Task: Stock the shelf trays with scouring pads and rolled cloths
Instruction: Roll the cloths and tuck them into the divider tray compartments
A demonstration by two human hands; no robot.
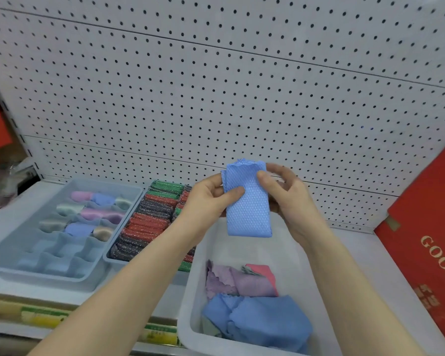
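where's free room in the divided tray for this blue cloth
Free: the front rows of the pale blue divided plastic tray, bordered by its front rim and the rolled cloths behind. Also bare white shelf between the white plastic bin and red cardboard box. Crowded: the tray of glittery scouring pads.

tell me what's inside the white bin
Loose cloths lie in the white bin: a blue heap nearest, a purple cloth and a pink cloth behind it. Whatever lies under them is covered.

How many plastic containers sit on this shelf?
3: the divided tray at left, the scouring-pad tray beside it, the white bin at front right. Others may be out of view.
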